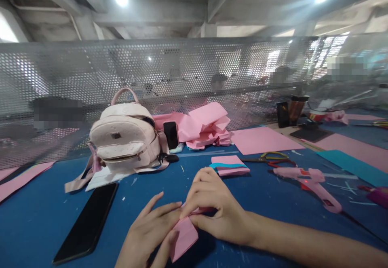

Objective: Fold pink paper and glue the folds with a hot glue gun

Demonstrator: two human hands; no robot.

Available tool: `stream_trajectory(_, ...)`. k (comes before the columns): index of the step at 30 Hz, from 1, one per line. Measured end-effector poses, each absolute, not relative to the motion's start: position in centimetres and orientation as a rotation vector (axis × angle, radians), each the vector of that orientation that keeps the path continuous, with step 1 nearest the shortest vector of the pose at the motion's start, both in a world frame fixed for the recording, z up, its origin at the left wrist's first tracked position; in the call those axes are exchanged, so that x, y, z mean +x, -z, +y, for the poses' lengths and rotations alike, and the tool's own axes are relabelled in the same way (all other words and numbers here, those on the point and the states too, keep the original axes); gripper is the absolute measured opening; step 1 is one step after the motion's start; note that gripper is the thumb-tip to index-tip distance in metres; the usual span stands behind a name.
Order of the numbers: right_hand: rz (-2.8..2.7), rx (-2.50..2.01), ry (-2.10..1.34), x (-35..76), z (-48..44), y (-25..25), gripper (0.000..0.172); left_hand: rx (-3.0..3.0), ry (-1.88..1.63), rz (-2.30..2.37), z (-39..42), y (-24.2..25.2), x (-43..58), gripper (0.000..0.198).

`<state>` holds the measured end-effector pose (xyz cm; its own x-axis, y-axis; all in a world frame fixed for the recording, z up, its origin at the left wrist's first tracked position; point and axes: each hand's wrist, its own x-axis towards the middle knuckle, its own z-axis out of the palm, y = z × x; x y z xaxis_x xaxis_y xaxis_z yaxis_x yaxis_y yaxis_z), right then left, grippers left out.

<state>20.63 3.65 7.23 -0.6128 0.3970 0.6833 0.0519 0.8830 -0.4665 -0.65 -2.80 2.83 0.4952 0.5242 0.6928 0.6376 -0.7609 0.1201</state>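
Note:
A small folded piece of pink paper [184, 237] is between my hands, low over the blue table. My left hand [153, 227] holds its left side, thumb at the front, with one finger raised clear. From the right, my right hand [216, 209] pinches the upper part between thumb and fingers. My fingers hide much of the folds. Just beyond the right hand lies another folded pink paper [232, 167] with a blue strip across it.
A pink glue gun [312, 183] lies at right, near scissors [263, 158] and pliers [281, 163]. At left is a black phone [87, 223]. A white backpack [124, 134], crumpled pink paper [207, 126] and pink sheets [266, 139] sit before the perforated metal divider [182, 66].

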Motion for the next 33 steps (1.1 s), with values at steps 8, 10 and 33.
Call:
stream_trajectory(8, -2.24, -0.306, -0.489, 20.7, 3.9, -7.1, 0.011, -2.555, 1.059, -0.944, -2.5, -2.5, -0.6, 0.038)
stream_trajectory(10, -2.279, -0.302, -0.491, 20.8, 4.1, -7.3, 0.01, -2.573, 1.053, -0.95, -2.4, -2.5, -0.6, 0.038)
stream_trajectory(33, -2.363, -0.404, -0.457, 21.1, 3.6, -9.1, 0.009, -2.653, 1.057, -1.014, -2.5, -2.9, -0.9, 0.037)
